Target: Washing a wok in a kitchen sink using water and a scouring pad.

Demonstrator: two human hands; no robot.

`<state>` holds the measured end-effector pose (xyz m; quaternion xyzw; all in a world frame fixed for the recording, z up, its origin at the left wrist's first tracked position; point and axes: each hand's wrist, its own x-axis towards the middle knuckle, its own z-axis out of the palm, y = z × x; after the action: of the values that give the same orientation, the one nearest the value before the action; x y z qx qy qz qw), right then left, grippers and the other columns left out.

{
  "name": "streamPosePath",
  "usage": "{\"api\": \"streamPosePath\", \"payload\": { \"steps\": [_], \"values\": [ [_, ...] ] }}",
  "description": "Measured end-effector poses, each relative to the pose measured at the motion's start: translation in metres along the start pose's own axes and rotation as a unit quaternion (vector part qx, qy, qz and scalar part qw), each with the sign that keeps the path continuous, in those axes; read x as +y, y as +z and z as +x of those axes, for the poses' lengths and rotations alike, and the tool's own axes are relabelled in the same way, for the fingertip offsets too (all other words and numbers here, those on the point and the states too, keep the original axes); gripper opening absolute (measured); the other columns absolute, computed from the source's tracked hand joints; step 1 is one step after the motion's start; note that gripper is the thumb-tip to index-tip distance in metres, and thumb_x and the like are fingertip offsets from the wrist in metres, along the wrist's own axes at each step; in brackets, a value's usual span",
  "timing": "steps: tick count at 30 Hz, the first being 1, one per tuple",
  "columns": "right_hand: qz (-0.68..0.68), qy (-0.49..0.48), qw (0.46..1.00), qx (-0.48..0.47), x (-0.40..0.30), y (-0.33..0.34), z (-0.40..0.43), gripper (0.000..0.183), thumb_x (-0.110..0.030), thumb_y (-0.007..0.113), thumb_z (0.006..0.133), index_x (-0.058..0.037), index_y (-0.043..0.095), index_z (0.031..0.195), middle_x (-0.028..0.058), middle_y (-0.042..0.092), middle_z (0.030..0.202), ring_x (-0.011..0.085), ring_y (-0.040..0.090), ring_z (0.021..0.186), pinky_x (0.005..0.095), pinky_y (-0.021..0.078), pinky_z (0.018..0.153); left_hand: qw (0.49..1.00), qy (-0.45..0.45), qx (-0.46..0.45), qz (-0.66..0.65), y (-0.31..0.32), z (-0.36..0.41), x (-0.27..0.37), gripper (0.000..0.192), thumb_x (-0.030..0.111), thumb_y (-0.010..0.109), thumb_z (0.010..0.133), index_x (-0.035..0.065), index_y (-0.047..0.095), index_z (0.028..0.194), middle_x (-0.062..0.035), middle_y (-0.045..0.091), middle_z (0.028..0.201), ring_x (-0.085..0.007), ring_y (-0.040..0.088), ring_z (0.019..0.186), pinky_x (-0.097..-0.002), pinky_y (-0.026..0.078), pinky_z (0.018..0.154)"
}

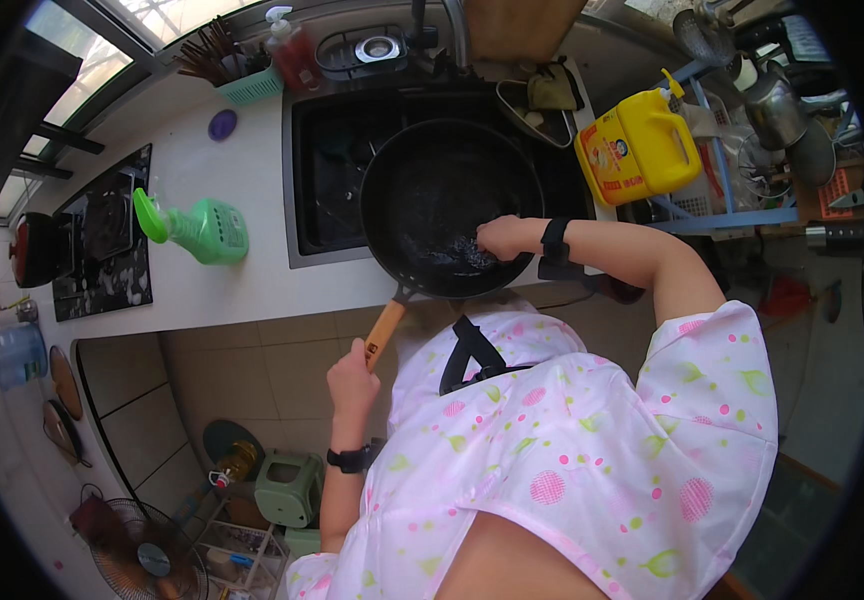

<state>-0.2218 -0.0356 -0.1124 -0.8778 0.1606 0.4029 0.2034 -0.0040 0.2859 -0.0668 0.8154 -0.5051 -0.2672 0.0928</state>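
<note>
A large black wok [447, 180] rests over the dark sink [327, 225], its wooden handle [384, 330] pointing towards me. My left hand [353, 379] is closed around the handle's end. Inside the wok, at its near right side, my right hand [503, 237] has its fingers bent down against the surface, beside some suds. Whether it holds anything is hidden. A green spray bottle [214, 231] stands on the white counter left of the sink. Right of the wok is a yellow jug with a pump [638, 146].
A black cooktop [105, 240] with suds on it lies at the left, near a dark red pot [38, 250]. Behind the sink are a faucet [458, 37], a soap bottle [293, 56] and a basket of chopsticks [252, 86]. A blue rack [732, 219] stands at the right.
</note>
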Motion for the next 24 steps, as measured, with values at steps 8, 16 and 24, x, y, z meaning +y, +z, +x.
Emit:
{"api": "streamPosePath", "payload": {
  "steps": [8, 16, 24],
  "values": [
    [-0.334, 0.131, 0.910, 0.207, 0.059, -0.047, -0.027, 0.026, -0.018, 0.065, 0.074, -0.0106, 0.071, 0.098, 0.0084, 0.060, 0.105, 0.0247, 0.057, 0.090, 0.0349, 0.0423, 0.070, 1.000, 0.015, 0.001, 0.018, -0.003, 0.002, 0.000, 0.023, 0.003, 0.061, 0.071, 0.0077, 0.047, 0.088, -0.0159, 0.061, 0.069, -0.0396, 0.060, 0.069, -0.0497, 0.047, 0.059],
    [-0.157, 0.147, 0.976, -0.027, 0.032, -0.022, -0.020, 0.027, -0.017, 0.067, 0.077, -0.0094, 0.070, 0.103, 0.0083, 0.058, 0.120, 0.0281, 0.059, 0.104, 0.0389, 0.0458, 0.079, 1.000, 0.015, 0.006, 0.026, -0.006, 0.006, 0.001, 0.025, 0.002, 0.061, 0.069, 0.0076, 0.047, 0.089, -0.0157, 0.061, 0.069, -0.0391, 0.061, 0.069, -0.0496, 0.047, 0.060],
    [-0.126, 0.174, 0.969, -0.119, 0.045, -0.023, -0.011, 0.023, -0.023, 0.070, 0.073, -0.0173, 0.072, 0.095, 0.0017, 0.058, 0.102, 0.0228, 0.053, 0.098, 0.0344, 0.0389, 0.073, 0.999, 0.027, 0.022, 0.029, -0.006, 0.004, 0.002, 0.026, 0.002, 0.061, 0.069, 0.0077, 0.048, 0.091, -0.0156, 0.061, 0.068, -0.0387, 0.061, 0.068, -0.0484, 0.048, 0.059]
  ]
}}
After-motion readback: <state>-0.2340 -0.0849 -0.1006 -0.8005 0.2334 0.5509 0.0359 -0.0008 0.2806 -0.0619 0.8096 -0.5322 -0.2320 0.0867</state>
